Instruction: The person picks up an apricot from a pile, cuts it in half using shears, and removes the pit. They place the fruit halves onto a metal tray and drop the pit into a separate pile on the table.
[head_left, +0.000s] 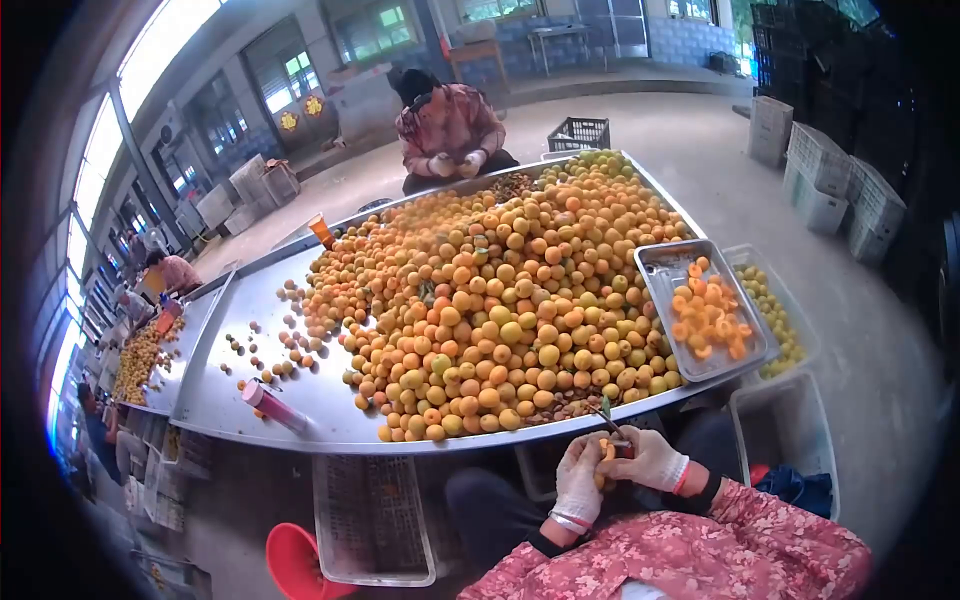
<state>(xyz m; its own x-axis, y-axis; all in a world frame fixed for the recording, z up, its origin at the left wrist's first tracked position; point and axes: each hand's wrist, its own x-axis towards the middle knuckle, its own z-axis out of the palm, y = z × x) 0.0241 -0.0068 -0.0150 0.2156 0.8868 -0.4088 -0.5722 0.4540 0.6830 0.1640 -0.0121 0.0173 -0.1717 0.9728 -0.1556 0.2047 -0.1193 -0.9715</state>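
Both my hands wear white knit gloves and meet above my lap, just off the table's near edge. My left hand (578,482) is closed round an apricot (605,452), whose orange flesh shows between the fingers. Close against it, my right hand (652,461) grips a small pitting tool (625,449) with a dark reddish handle; a thin dark part sticks up towards the table. Its working end is too small to make out. Beyond my hands lies a large heap of apricots (500,310), with loose brown pits (565,405) along its near edge.
A metal tray (655,290) of orange apricot halves (710,315) rests on the metal table's (230,400) right side. A pink-capped bottle (275,405) lies at left. Crates (375,520) and a red bucket (293,560) stand below. Another person (450,130) sits opposite.
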